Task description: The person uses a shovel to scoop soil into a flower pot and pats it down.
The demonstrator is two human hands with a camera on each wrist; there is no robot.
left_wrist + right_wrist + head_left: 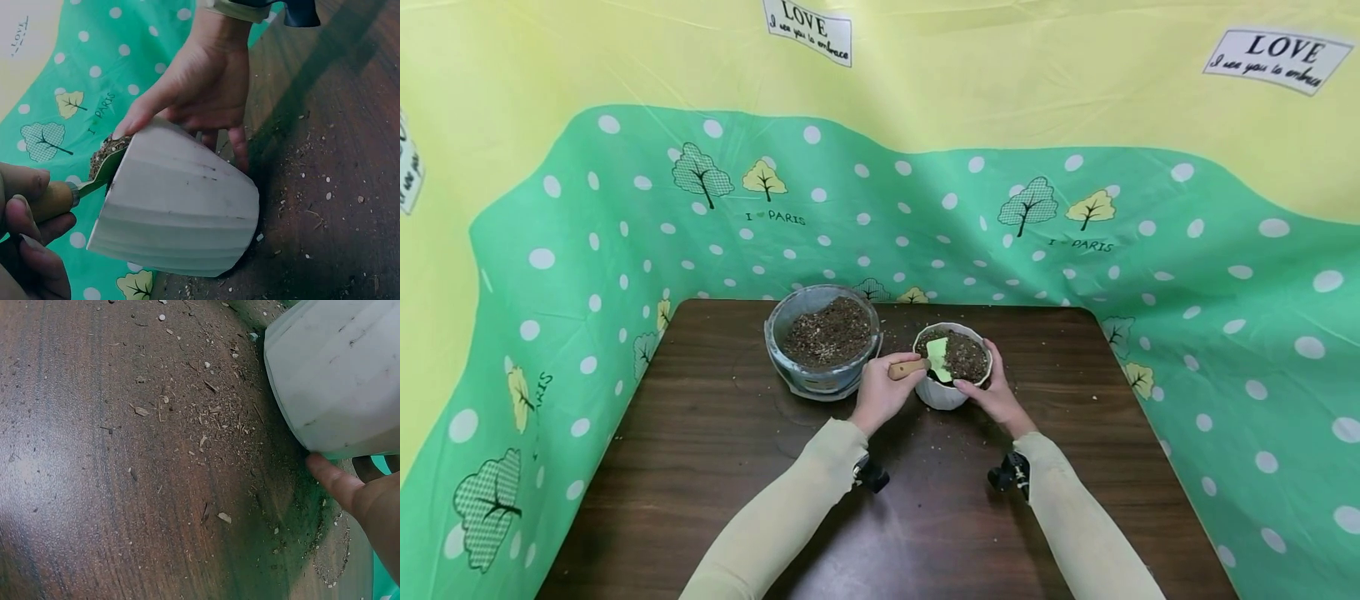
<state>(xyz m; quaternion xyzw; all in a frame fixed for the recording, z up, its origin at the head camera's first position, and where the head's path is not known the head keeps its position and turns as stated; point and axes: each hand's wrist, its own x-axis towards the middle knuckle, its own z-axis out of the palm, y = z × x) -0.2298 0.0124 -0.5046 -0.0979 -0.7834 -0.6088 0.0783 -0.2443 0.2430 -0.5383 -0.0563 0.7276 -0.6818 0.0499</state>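
My left hand (880, 390) grips the wooden handle of a small trowel (938, 360) with a light green blade. The blade dips into the soil (967, 358) inside a white ribbed flowerpot (942, 396). My right hand (1000, 393) holds that pot at its right side, thumb over the rim and fingers around the wall. In the left wrist view the thumb lies at the rim of the pot (181, 200), close to the trowel blade (103, 175). A fingertip (322, 464) touches the pot's lower wall in the right wrist view.
Left of the pot stands a larger translucent bucket (820, 382) with dark soil heaped in it. Crumbs of soil (215, 419) are scattered over the brown wooden table (715, 483). A green and yellow patterned cloth (880, 225) hangs around the table's back and sides.
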